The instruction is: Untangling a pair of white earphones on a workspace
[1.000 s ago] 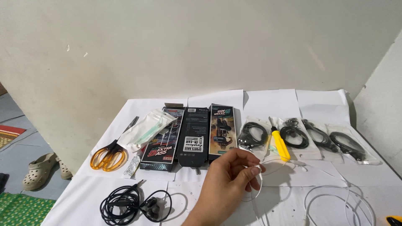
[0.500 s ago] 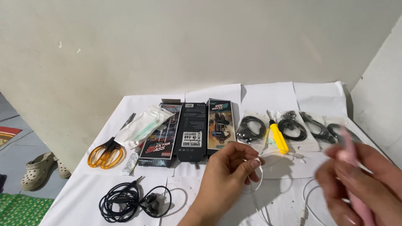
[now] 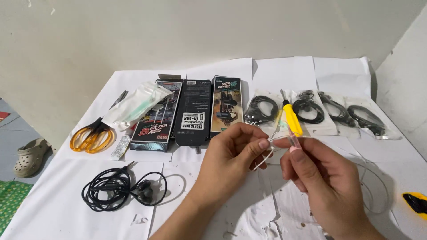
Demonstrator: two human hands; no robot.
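My left hand (image 3: 231, 156) pinches a thin white cable (image 3: 265, 155) between thumb and forefinger above the white-covered table (image 3: 58, 195). My right hand (image 3: 316, 178) meets it fingertip to fingertip and holds a small pale, partly clear piece (image 3: 293, 141) at the cable's end. The cable loops down under my left fingers and trails off to the right across the table as a white loop (image 3: 378, 186). A yellow-handled screwdriver (image 3: 291, 116) lies just behind my fingertips.
Three dark earphone boxes (image 3: 193, 111) lie in a row at the back, with a clear packet (image 3: 133, 104) and orange-handled scissors (image 3: 92, 135) to their left. Bagged black cables (image 3: 338, 113) line the back right. A black earphone coil (image 3: 118, 189) lies front left. A yellow-black object (image 3: 416, 202) shows at right edge.
My right hand has come in from the lower right and joined my left hand at the white cable. My left hand has stayed near the table's middle.
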